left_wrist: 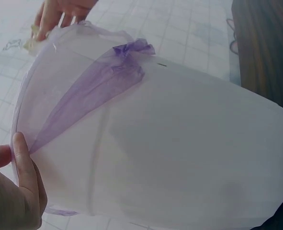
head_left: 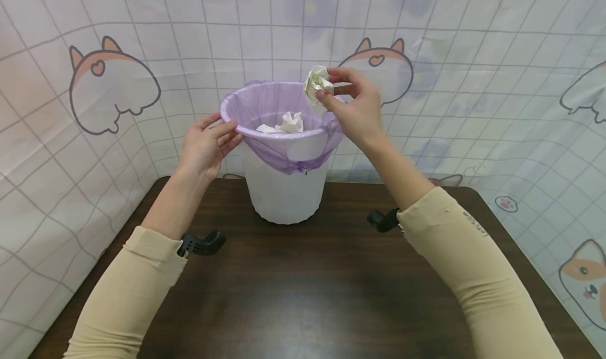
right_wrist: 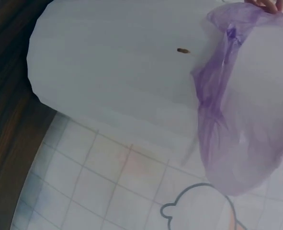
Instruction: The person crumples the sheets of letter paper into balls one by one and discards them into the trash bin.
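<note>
A white trash bin [head_left: 286,198] stands upright on the table, lined with a thin purple bag [head_left: 272,151] folded over its rim and bunched in a knot at the front. My left hand [head_left: 204,146] pinches the rim at the left, fingers [left_wrist: 25,165] on the outer wall. Over the right side of the opening, my right hand [head_left: 357,106] holds a crumpled paper ball [head_left: 315,85], white with greenish marks, between thumb and fingers. Inside the bin lie crumpled white papers [head_left: 291,123]. In the right wrist view the paper ball is out of sight.
Under the bin is a dark brown wooden table [head_left: 284,285], its far edge against a white gridded curtain [head_left: 189,49] with cartoon dog prints. Black straps with camera mounts [head_left: 204,243] sit at both wrists.
</note>
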Motion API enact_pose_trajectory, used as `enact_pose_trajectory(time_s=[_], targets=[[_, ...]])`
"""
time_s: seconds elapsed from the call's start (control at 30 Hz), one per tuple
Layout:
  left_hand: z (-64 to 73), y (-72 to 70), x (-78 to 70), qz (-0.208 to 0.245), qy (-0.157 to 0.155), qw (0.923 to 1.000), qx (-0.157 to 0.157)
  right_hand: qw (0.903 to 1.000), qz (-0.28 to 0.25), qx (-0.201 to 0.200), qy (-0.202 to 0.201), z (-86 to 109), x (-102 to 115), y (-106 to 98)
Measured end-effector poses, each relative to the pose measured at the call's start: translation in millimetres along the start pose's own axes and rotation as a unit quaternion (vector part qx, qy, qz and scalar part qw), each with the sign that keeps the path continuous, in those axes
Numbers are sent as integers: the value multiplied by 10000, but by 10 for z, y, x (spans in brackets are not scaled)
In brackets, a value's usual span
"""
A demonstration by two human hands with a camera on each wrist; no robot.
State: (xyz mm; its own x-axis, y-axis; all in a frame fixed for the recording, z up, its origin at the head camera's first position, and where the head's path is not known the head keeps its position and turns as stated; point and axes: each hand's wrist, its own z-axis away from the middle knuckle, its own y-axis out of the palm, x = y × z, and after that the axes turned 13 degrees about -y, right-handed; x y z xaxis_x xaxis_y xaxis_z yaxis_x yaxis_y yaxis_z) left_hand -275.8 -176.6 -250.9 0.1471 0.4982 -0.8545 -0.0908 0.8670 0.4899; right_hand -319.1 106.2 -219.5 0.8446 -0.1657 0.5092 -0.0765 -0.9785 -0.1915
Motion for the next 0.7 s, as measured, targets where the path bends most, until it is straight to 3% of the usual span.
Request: enact_pose_trajectory(time_s=[0.13,0.37,0.57,0.7], targets=[[-10,14,2,34,-27,10000,53,9986,337,334,239,-6,-73,52],[-36,16,24,51,-81,9999,50,9964,170,741,374,66,-115,46],[-53,-4,46,84,-52,9999,119,9942,746,773,57,159,-92,-70],[-38,-56,79,-46,-57,9999,72,9933,836,789,-140,260,-105,-174]])
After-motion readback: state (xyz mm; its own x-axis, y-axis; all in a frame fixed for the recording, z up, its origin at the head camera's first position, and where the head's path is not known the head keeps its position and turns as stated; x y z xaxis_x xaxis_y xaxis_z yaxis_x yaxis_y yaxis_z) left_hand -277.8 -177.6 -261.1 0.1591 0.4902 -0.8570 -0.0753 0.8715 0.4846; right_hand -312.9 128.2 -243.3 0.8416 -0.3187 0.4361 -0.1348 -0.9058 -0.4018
